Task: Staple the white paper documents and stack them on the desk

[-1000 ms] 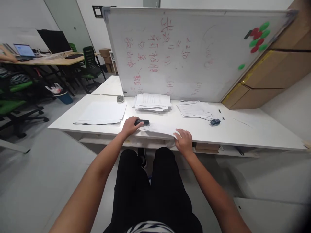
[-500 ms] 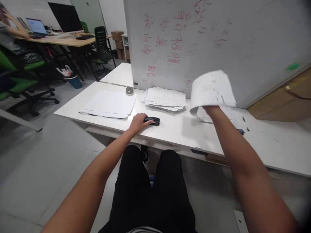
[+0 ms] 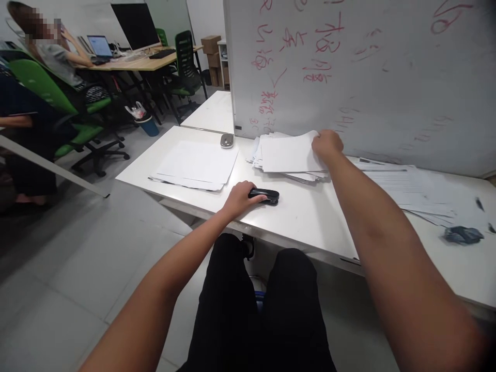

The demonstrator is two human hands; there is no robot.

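Note:
My left hand [image 3: 243, 200] is closed around a black stapler [image 3: 266, 196] that rests near the front edge of the white desk [image 3: 306, 212]. My right hand [image 3: 328, 145] pinches the upper right corner of a white sheet of paper [image 3: 289, 154], which lies over a messy paper stack [image 3: 310, 176] against the whiteboard. Whether one sheet or several are pinched, I cannot tell. To the left is a neater paper pile [image 3: 194, 164]. Behind and right of my right forearm spreads another set of printed sheets [image 3: 403, 186], partly hidden by the arm.
A small grey-brown rounded case [image 3: 227, 140] sits by the left pile. A dark crumpled item [image 3: 463, 235] lies at the right. The whiteboard [image 3: 368, 77] stands along the desk's back. Two people sit at the left near green chairs [image 3: 42, 88] and a blue bin [image 3: 147, 124].
My right hand has carried the curled paper leftward from the right-hand sheets and down onto the middle stack. My left hand stays on the stapler. The view has shifted right.

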